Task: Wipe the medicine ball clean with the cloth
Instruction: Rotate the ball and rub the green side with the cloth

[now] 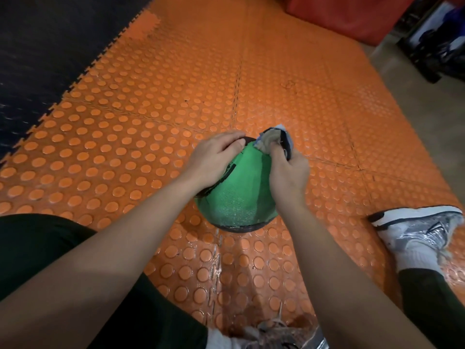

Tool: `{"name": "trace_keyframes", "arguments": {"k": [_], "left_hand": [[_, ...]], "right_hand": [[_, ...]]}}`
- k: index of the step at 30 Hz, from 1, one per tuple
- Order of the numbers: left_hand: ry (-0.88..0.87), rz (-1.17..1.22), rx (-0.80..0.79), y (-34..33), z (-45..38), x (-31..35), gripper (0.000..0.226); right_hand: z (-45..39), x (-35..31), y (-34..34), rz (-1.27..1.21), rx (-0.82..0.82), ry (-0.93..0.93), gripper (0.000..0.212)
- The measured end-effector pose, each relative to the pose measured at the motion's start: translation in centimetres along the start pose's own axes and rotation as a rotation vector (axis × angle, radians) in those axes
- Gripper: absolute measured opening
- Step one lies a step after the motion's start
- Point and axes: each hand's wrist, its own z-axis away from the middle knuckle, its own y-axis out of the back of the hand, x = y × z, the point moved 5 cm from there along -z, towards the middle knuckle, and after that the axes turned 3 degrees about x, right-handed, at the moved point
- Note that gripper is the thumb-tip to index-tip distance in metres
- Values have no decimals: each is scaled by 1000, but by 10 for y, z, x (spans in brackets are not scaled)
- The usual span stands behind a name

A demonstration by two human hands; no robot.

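Note:
A green and black medicine ball (236, 200) sits on the orange studded floor mat (151, 117) between my legs. My left hand (214, 159) lies over the ball's upper left side, fingers spread and bent along its curve, steadying it. My right hand (289, 172) grips a crumpled beige and blue cloth (273, 141) and presses it against the ball's top far right side. The far side of the ball is hidden behind both hands.
My right foot in a white and silver sneaker (417, 230) rests on the mat to the right; my left leg in dark trousers (37, 248) lies at the lower left. A black mat (50, 46) borders the orange one at upper left. A red pad (352, 16) and dark equipment (437, 46) stand at the back right.

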Motion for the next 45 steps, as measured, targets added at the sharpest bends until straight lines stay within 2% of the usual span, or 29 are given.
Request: {"name": "trace_keyframes", "arguments": {"k": [2,4,8,11,14,16,19,21,24,25,27,29,31,33,35,37,40,43,45], "left_hand": [[-11,-5,31,1,2,-1,35],[2,15,58,5,4,-6,34],[28,126,51,11,7,-17,39],[22,159,45,10,10,-16,42],[4,83,62,6,8,-10,33],[4,66,61,5,7,-8,32],[44,168,57,7,5,-16,36],[77,236,60,13,4,-23,43],[118,361,33,20,5,-30,40],[135,405,20,22,6,-33,37],[159,436,9,25,6,-36,34],[161,358,31,30,3,-38,29],[125,145,105,40,-1,-31,26],[34,56,120,43,-2,-15,30],[-41,-45,23,32,0,-1,44],[-51,-179,-32,24,2,2,56],[26,-89,24,31,-2,-8,46],[86,13,30,38,-5,-18,51],[92,42,32,41,-4,-20,50]], "right_hand": [[4,-7,-4,20,-23,82,26],[9,-11,-9,-72,-97,172,14],[12,-14,-12,-134,-312,369,13],[8,-12,-6,-209,-304,258,25],[-1,-4,-3,-163,-130,60,32],[-4,-2,-4,-71,-33,15,33],[6,-14,-12,88,-55,225,23],[17,-24,-16,87,-103,353,19],[27,-35,-22,38,-283,514,24],[24,-34,-25,0,-377,473,21],[11,-32,-22,-238,-450,175,11],[-8,-26,-10,-441,-319,-93,11],[-19,-20,0,-323,-194,-115,11],[-16,-18,-8,-95,-245,-1,17],[-8,-15,-20,74,-329,139,27],[-4,-22,-25,216,-290,284,29],[4,-35,-32,350,-221,452,23],[27,-37,-33,366,-136,639,22],[44,-35,-30,349,-146,718,18]]}}
